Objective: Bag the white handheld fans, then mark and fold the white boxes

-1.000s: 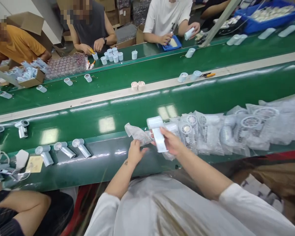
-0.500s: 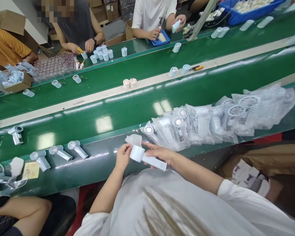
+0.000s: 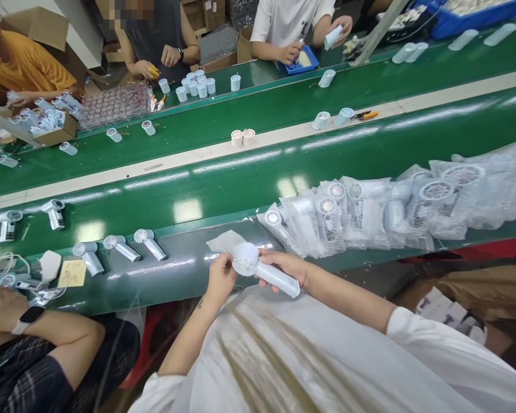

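A pale blue handheld fan (image 3: 262, 269) lies across my two hands just above the near edge of the green bench. My right hand (image 3: 290, 268) is closed round its handle. My left hand (image 3: 219, 278) is closed at the round fan head, its fingers against the head. A crumpled clear bag (image 3: 226, 241) lies on the bench just behind the fan. To the right stretches a row of several bagged fans (image 3: 370, 212).
Three unbagged fans (image 3: 120, 248) lie on the bench at left, near a co-worker's arm with a watch (image 3: 28, 318). The green conveyor belt (image 3: 241, 183) runs across the middle. Beyond it, other people handle small cylinders (image 3: 195, 87); pliers (image 3: 363, 115) lie on the divider.
My right hand brought the fan from upright beside the bagged row down to lie level in front of me. My left hand let go of the clear bag and went to the fan head.
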`<action>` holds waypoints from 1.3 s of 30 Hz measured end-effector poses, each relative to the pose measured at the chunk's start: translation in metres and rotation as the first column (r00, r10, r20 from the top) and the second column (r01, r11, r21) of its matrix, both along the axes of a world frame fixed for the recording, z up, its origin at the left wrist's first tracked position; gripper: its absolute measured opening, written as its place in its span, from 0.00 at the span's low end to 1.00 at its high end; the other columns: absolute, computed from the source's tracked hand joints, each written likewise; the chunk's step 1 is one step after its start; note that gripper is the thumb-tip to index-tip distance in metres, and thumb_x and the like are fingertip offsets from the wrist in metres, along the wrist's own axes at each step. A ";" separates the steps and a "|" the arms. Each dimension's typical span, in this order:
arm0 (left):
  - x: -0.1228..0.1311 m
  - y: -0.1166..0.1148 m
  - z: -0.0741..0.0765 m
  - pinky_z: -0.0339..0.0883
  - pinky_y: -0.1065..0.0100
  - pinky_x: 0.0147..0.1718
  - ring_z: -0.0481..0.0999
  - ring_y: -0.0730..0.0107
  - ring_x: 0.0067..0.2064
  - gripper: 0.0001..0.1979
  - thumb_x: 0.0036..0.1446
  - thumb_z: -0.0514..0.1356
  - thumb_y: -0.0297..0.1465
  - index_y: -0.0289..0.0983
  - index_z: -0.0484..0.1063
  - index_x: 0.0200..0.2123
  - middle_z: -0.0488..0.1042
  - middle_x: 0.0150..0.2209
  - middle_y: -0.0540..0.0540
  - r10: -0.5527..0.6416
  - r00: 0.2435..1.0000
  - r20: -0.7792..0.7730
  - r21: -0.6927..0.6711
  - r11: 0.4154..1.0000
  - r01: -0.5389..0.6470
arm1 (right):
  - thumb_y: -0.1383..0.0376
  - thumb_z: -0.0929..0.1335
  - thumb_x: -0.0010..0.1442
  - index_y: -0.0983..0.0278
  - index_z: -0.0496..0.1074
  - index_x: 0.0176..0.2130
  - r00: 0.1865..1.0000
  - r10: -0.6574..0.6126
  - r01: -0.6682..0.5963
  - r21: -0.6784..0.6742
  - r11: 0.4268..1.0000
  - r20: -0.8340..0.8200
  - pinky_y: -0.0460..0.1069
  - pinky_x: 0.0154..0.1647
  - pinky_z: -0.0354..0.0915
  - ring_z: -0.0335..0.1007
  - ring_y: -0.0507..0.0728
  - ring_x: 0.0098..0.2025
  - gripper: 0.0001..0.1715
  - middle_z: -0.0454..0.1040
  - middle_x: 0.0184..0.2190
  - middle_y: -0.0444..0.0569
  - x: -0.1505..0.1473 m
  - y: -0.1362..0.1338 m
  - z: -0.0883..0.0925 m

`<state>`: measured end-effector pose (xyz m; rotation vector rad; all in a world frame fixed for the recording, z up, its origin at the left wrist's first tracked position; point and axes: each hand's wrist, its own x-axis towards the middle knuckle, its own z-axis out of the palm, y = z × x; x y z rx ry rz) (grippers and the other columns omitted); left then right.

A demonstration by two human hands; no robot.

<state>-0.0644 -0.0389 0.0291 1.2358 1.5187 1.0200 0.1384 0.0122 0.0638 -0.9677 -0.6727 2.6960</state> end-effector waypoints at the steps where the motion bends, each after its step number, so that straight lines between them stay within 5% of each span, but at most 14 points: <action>1: 0.000 -0.002 0.002 0.59 0.71 0.29 0.65 0.73 0.27 0.03 0.44 0.61 0.28 0.36 0.68 0.24 0.68 0.22 0.53 -0.005 1.000 0.009 -0.002 1.000 0.005 | 0.60 0.68 0.55 0.59 0.54 0.62 1.000 0.019 -0.019 0.003 1.000 -0.016 0.47 0.18 0.71 0.78 0.59 0.30 0.38 0.75 0.32 0.48 -0.002 -0.002 0.001; 5: -0.001 -0.005 0.008 0.62 0.69 0.33 0.70 0.69 0.31 0.08 0.41 0.64 0.30 0.35 0.71 0.28 0.73 0.28 0.49 -0.048 0.986 0.159 -0.026 0.998 0.053 | 0.61 0.69 0.54 0.60 0.56 0.61 0.999 0.039 -0.038 0.040 0.998 -0.021 0.48 0.18 0.72 0.78 0.59 0.30 0.37 0.76 0.36 0.50 -0.011 -0.011 0.005; 9: -0.009 -0.010 0.004 0.60 0.71 0.30 0.65 0.74 0.26 0.09 0.44 0.63 0.33 0.37 0.64 0.23 0.67 0.21 0.54 0.195 0.936 0.295 -0.164 0.975 -0.151 | 0.62 0.69 0.57 0.61 0.61 0.57 0.990 -0.087 0.071 0.137 0.988 0.114 0.47 0.19 0.72 0.78 0.58 0.31 0.30 0.76 0.37 0.51 -0.017 -0.017 0.002; 11: -0.014 -0.016 0.002 0.59 0.72 0.28 0.63 0.76 0.24 0.12 0.49 0.61 0.35 0.38 0.61 0.23 0.63 0.20 0.56 0.302 0.919 0.255 -0.140 0.952 -0.274 | 0.63 0.69 0.57 0.62 0.62 0.55 0.971 -0.140 0.108 0.168 0.980 0.192 0.46 0.19 0.72 0.78 0.58 0.31 0.27 0.76 0.38 0.52 -0.020 -0.019 0.002; 14: -0.021 -0.027 0.001 0.60 0.72 0.29 0.64 0.76 0.26 0.10 0.54 0.60 0.35 0.38 0.62 0.25 0.64 0.22 0.55 0.306 0.950 0.065 0.077 0.947 -0.310 | 0.62 0.70 0.58 0.62 0.64 0.51 0.953 -0.194 0.166 0.136 0.977 0.232 0.46 0.19 0.71 0.77 0.57 0.31 0.22 0.76 0.36 0.51 -0.027 -0.025 0.007; 18: -0.027 -0.036 0.001 0.63 0.70 0.33 0.69 0.73 0.28 0.05 0.56 0.57 0.33 0.38 0.67 0.31 0.71 0.26 0.50 0.165 0.971 -0.175 0.239 0.963 -0.121 | 0.64 0.69 0.60 0.62 0.62 0.48 0.909 -0.277 0.258 0.103 0.961 0.310 0.49 0.20 0.73 0.77 0.58 0.30 0.17 0.76 0.35 0.51 -0.039 -0.032 0.015; 22: -0.030 -0.028 -0.002 0.61 0.70 0.29 0.68 0.73 0.24 0.13 0.56 0.55 0.31 0.37 0.68 0.45 0.70 0.22 0.54 0.030 0.981 -0.194 0.008 1.000 -0.029 | 0.67 0.68 0.61 0.62 0.58 0.49 0.861 -0.294 0.263 0.131 0.956 0.416 0.50 0.19 0.73 0.76 0.58 0.28 0.19 0.76 0.33 0.51 -0.042 -0.038 0.012; 25: -0.029 -0.021 -0.002 0.60 0.71 0.27 0.66 0.73 0.22 0.10 0.54 0.56 0.30 0.37 0.72 0.40 0.69 0.20 0.54 -0.028 0.979 -0.203 -0.111 0.994 0.005 | 0.68 0.68 0.60 0.60 0.55 0.54 0.871 -0.301 0.278 0.116 0.954 0.387 0.50 0.20 0.73 0.76 0.57 0.28 0.26 0.75 0.35 0.51 -0.040 -0.041 0.009; 28: -0.025 -0.018 0.001 0.64 0.68 0.33 0.71 0.69 0.28 0.06 0.54 0.57 0.31 0.38 0.74 0.33 0.74 0.25 0.48 0.086 0.946 -0.312 0.101 0.993 -0.057 | 0.67 0.66 0.62 0.60 0.58 0.55 0.896 -0.269 0.258 0.078 0.963 0.353 0.48 0.18 0.72 0.75 0.55 0.27 0.23 0.75 0.34 0.50 -0.041 -0.044 0.014; 32: -0.019 -0.019 0.006 0.66 0.63 0.38 0.73 0.64 0.32 0.06 0.56 0.58 0.30 0.37 0.75 0.36 0.73 0.27 0.44 -0.004 0.908 -0.418 0.427 0.882 0.200 | 0.66 0.65 0.63 0.60 0.58 0.49 0.884 -0.304 0.310 0.041 0.950 0.356 0.47 0.16 0.70 0.75 0.55 0.26 0.15 0.73 0.32 0.47 -0.046 -0.045 0.023; 36: -0.015 -0.025 0.010 0.67 0.63 0.38 0.73 0.64 0.32 0.09 0.58 0.57 0.28 0.37 0.74 0.41 0.74 0.29 0.43 -0.218 0.851 -0.478 0.398 0.809 0.431 | 0.66 0.65 0.63 0.60 0.56 0.45 0.809 -0.451 0.475 0.033 0.880 0.377 0.50 0.21 0.73 0.76 0.56 0.27 0.12 0.73 0.31 0.46 -0.045 -0.043 0.024; 39: -0.011 -0.024 0.015 0.66 0.67 0.33 0.72 0.68 0.29 0.12 0.58 0.54 0.27 0.36 0.71 0.45 0.73 0.28 0.46 -0.234 0.889 -0.394 0.277 0.892 0.357 | 0.65 0.62 0.65 0.61 0.56 0.43 0.797 -0.464 0.514 -0.029 0.858 0.386 0.52 0.28 0.74 0.75 0.55 0.28 0.07 0.72 0.29 0.46 -0.042 -0.042 0.017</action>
